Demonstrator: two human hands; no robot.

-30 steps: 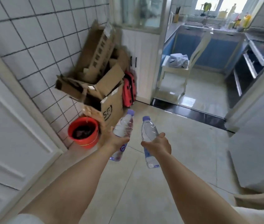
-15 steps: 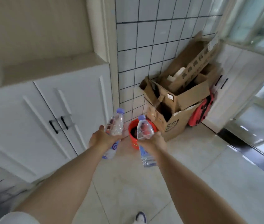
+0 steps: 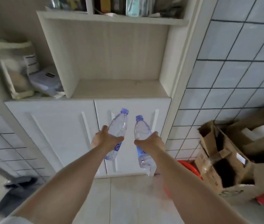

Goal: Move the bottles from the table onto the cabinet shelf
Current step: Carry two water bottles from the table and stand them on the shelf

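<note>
Two clear water bottles, one gripped mid-body in the left hand (image 3: 106,140) and one in the right hand (image 3: 150,142), fingers curled round each, are held before the closed cabinet doors (image 3: 73,135). The open shelf (image 3: 120,88) lies above and farther. Both are best raised level, then stood upright side by side.

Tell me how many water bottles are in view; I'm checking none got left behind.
2. One clear plastic water bottle with a purple cap is held in the left hand; the other is in the right hand, both before the white cabinet doors. Any left elsewhere lie outside this view.
</note>
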